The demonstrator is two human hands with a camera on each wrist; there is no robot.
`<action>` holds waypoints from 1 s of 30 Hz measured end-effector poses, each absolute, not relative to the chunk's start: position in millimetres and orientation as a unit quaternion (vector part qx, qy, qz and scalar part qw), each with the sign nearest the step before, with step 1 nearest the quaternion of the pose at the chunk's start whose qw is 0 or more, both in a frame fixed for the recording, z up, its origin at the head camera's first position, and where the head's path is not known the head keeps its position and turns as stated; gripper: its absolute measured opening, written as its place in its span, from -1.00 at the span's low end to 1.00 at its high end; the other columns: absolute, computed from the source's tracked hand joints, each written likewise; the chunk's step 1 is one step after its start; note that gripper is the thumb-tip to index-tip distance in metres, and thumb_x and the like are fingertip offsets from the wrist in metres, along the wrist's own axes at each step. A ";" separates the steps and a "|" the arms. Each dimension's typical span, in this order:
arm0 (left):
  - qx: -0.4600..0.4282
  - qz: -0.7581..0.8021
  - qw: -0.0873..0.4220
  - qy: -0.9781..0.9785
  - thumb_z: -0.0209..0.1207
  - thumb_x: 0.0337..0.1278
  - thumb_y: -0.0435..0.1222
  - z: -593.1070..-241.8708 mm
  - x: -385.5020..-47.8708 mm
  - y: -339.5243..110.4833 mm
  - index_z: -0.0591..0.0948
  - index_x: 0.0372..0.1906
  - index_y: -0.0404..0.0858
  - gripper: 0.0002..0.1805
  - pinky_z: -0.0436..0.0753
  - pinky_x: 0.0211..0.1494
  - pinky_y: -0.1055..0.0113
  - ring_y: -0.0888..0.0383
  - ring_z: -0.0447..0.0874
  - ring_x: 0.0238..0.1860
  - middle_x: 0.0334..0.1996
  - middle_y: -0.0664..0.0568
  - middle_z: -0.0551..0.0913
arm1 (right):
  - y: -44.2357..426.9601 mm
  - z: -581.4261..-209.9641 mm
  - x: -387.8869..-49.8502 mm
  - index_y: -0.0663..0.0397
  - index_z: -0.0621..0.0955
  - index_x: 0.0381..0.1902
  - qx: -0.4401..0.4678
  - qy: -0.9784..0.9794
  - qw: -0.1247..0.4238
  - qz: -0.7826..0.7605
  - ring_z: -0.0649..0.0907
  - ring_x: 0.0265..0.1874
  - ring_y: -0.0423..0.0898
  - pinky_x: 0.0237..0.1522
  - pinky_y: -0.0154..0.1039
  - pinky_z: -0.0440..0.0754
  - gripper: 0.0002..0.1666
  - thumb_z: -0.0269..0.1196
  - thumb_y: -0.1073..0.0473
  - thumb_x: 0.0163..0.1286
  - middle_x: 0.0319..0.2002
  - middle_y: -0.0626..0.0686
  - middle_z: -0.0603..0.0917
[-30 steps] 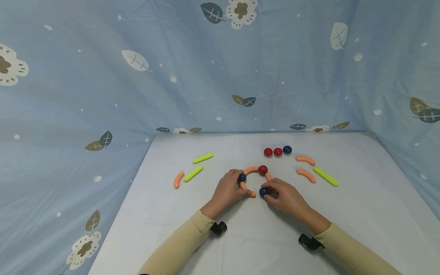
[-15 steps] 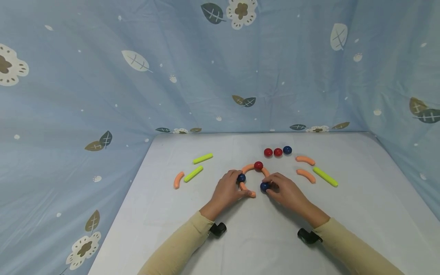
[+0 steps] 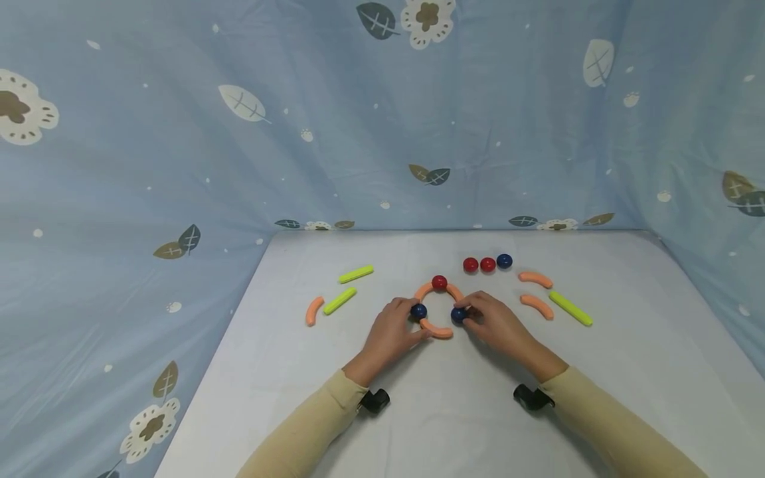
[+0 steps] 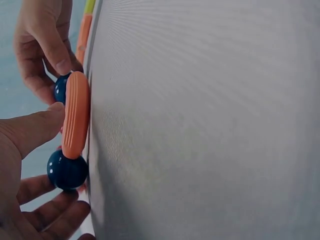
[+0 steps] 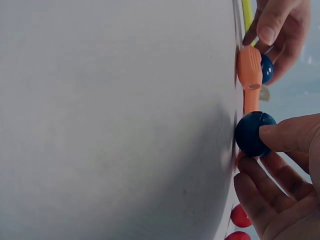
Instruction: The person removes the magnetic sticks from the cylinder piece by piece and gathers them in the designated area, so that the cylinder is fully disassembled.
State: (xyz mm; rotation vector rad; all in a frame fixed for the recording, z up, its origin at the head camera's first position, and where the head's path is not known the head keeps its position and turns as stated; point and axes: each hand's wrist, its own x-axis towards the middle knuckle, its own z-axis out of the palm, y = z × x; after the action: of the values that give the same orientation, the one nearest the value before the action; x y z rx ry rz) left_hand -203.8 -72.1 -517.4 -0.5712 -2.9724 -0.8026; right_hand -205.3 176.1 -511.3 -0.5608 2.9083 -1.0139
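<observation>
A near-ring of curved orange rods and balls lies on the white table. My left hand (image 3: 390,330) is curved about its left side, fingers against a blue ball (image 4: 67,169) and thumb at the lower orange rod (image 4: 76,115). My right hand (image 3: 499,325) pinches another blue ball (image 5: 255,133) between thumb and fingers on the right side. A red ball (image 3: 439,283) tops the ring, between an upper left orange rod (image 3: 423,291) and an upper right orange rod (image 3: 455,292). A gap separates the lower rod's free end from the right-hand ball.
Two red balls (image 3: 479,265) and a blue ball (image 3: 505,261) stand in a row behind. On the right lie two orange rods (image 3: 536,307) and a long yellow-green rod (image 3: 570,309). Leftward are two shorter yellow-green rods (image 3: 340,301) and an orange rod (image 3: 314,311).
My right hand has moved the blue ball away from me. The red ball has shifted left and back with the upper rods. The lower rod's free end has swung right.
</observation>
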 end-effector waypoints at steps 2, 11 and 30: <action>-0.178 -0.257 0.004 -0.950 0.46 0.09 0.06 -517.1 -203.0 -72.8 0.54 0.33 -0.21 -0.25 0.59 0.23 0.09 0.00 0.57 0.18 0.18 -0.10 0.57 | 176.7 -511.4 -207.3 0.03 0.66 0.13 -0.174 0.931 0.006 -0.322 0.68 -0.04 -0.06 0.04 -0.07 0.70 -0.56 0.42 0.33 0.30 0.06 0.03 0.63; -0.165 -0.260 -0.002 -0.951 0.45 0.12 0.04 -514.7 -200.8 -75.4 0.54 0.34 -0.16 -0.28 0.57 0.26 0.13 0.04 0.56 0.18 0.17 -0.04 0.58 | 178.6 -511.9 -209.0 0.05 0.65 0.17 -0.166 0.932 0.001 -0.323 0.69 -0.01 0.01 0.07 0.01 0.68 -0.55 0.39 0.34 0.33 0.10 0.09 0.63; -0.161 -0.330 0.009 -0.930 0.33 0.32 -0.16 -516.2 -209.2 -81.4 0.64 0.23 -0.13 -0.58 0.66 0.03 0.20 0.10 0.66 -0.01 0.08 -0.03 0.60 | 154.8 -505.9 -184.6 0.05 0.69 0.05 -0.229 0.910 -0.030 -0.343 0.69 -0.10 -0.05 -0.02 -0.06 0.70 -0.63 0.41 0.34 0.28 -0.03 0.00 0.70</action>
State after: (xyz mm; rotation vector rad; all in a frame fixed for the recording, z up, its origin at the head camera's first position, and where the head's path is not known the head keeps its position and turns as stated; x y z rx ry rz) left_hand -209.2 -81.4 -516.2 -0.5038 -2.9057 -1.0302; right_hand -184.6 154.8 -505.9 -0.7338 2.9154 -1.0993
